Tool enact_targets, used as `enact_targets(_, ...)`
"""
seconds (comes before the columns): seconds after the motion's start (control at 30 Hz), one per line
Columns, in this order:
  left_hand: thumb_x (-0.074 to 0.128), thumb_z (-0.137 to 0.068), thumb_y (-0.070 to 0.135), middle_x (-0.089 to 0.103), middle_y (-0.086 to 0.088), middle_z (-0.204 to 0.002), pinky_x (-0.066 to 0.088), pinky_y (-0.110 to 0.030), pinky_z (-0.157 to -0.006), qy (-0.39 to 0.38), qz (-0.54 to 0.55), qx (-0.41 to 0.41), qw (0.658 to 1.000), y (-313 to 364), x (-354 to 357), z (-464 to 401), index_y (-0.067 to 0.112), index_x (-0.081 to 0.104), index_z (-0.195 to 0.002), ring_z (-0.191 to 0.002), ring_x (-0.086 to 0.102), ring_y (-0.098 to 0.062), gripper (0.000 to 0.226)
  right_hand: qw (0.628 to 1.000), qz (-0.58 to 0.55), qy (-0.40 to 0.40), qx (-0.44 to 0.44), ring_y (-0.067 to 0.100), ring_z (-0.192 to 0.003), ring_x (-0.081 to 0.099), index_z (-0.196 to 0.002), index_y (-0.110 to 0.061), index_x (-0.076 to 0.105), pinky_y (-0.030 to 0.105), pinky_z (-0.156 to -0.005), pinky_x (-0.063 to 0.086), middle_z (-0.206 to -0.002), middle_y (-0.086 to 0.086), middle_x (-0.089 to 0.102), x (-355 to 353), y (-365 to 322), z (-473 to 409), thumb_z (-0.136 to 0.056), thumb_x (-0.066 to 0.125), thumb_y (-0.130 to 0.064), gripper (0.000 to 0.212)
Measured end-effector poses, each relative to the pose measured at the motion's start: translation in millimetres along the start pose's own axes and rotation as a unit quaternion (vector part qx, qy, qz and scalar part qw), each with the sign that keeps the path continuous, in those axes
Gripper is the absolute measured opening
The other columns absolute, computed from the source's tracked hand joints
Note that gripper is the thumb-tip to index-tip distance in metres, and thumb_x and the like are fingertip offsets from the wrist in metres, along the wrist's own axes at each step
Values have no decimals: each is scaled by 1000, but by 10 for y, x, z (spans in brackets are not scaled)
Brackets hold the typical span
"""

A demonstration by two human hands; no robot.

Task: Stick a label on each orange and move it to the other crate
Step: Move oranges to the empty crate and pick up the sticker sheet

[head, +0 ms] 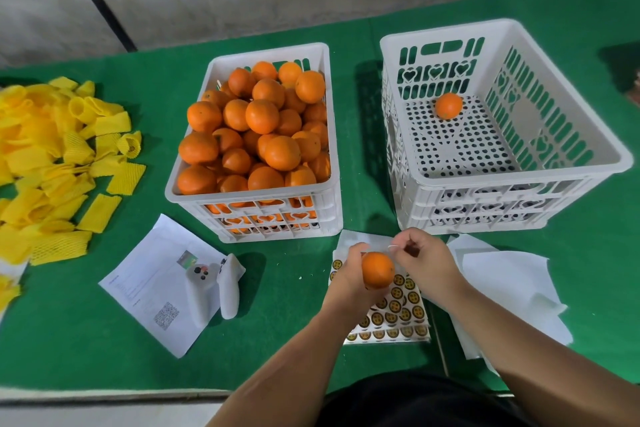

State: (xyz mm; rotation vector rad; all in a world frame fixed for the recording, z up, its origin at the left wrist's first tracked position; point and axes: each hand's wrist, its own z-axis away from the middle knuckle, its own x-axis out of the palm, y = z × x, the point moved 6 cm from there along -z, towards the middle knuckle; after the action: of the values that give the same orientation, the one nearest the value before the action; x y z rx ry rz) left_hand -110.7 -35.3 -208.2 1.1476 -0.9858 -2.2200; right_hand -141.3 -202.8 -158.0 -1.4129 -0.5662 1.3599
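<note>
Hard to see: our right hand (420, 258) has its fingers curled together over something tiny at the fingertips, probably a label, but it's too small for us to be sure.
Left grip: our left hand (349, 276) is wrapped round the held orange (378, 270), which hides most of the fingers.
Where the orange is: up off the bench (294, 315), right above the sticker sheet (398, 312), near our edge and in front of both crates.
Sticker sheet: rows of round gold-and-black stickers; our hands and forearms cover the top and left part, and we can't read the print.
Full crate (252, 215): white, heaped with oranges, left of centre.
Other crate (485, 191): white, to the right, with a single orange (448, 106) at the far end of its dotted floor. Whether it has a label, we can't tell.
Cut off: yellow foam nets (59, 156) run out of the left edge.
Bench stuff: green felt cover, a printed paper (145, 291) with a white controller (216, 284) on it, loose white sheets (502, 281) on the right.
Room: grey wall behind, with a dark pole (104, 10) leaning across it.
</note>
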Motion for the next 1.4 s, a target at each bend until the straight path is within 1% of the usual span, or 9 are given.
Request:
enact_targets(0.13,87,-77,36,49,17,-131,50,-34,-87,28,-71,83,994,172,-45,90,47,43,-138,-111,58,-15,77,998,32,12,-56,7,-91,65,-82,-35,67,27,-85,51,-90,-13,68,17,-229,100,-91,76,-16,24)
enact_targets(0.47,84,-69,39,38,25,-126,64,-46,-83,-8,40,113,993,438,-171,224,46,49,-136,-109,62,-13,76,979,120,-102,-128,3,-92,61,-88,-35,75,23,-80,43,-96,-13,60,-124,-557,135,-91,78,-14,22)
enact_targets(0.63,84,-72,41,39,23,-126,51,-12,-87,18,23,153,988,565,-341,223,44,47,-138,-114,53,6,76,965,121,-132,-191,7,-90,62,-93,-35,75,23,-83,47,-97,-9,60,-222,-745,141,-92,77,-12,24)
enact_targets(0.77,85,-70,46,41,24,-125,46,-11,-89,32,30,187,981,795,-470,207,43,48,-139,-116,53,6,79,959,114,-122,-230,10,-94,60,-102,-26,76,24,-86,48,-99,-10,58,-351,-967,71,-89,78,-17,15)
enact_targets(0.9,88,-69,44,49,15,-124,52,-31,-100,90,70,184,976,1024,-647,175,39,56,-137,-113,57,-3,75,946,175,-159,-222,-2,-124,45,-141,-35,55,18,-106,38,-128,-22,43,-380,-1073,112,-84,65,-60,63)
enact_targets(1.03,67,-65,65,40,17,-125,43,-18,-94,130,18,202,971,1273,-880,162,43,48,-146,-113,48,-3,86,942,186,-92,-265,3,-135,30,-160,-41,25,23,-112,33,-147,-18,25,-264,-1145,220,-95,49,-55,71)
enact_targets(1.13,58,-70,68,39,11,-128,49,-25,-89,145,-29,238,960,1441,-973,205,41,44,-148,-109,46,-4,84,958,117,-87,-248,-4,-131,39,-161,-53,9,15,-103,40,-152,-22,16,-254,-1152,231,-98,44,-53,72)
enact_targets(1.3,76,-79,52,40,9,-132,55,-36,-92,153,-40,262,952,1582,-993,233,40,45,-147,-114,53,-11,76,960,33,0,-277,-1,-128,50,-151,-52,39,18,-95,51,-144,-17,35,-398,-1244,186,-101,50,-50,51)
enact_targets(1.4,84,-76,46,39,11,-135,51,-28,-90,168,-14,240,956,1596,-1030,198,42,45,-148,-111,52,-7,82,963,-101,74,-240,11,-118,62,-134,-39,53,25,-93,54,-131,-11,56,-493,-1234,148,-99,61,-40,36)
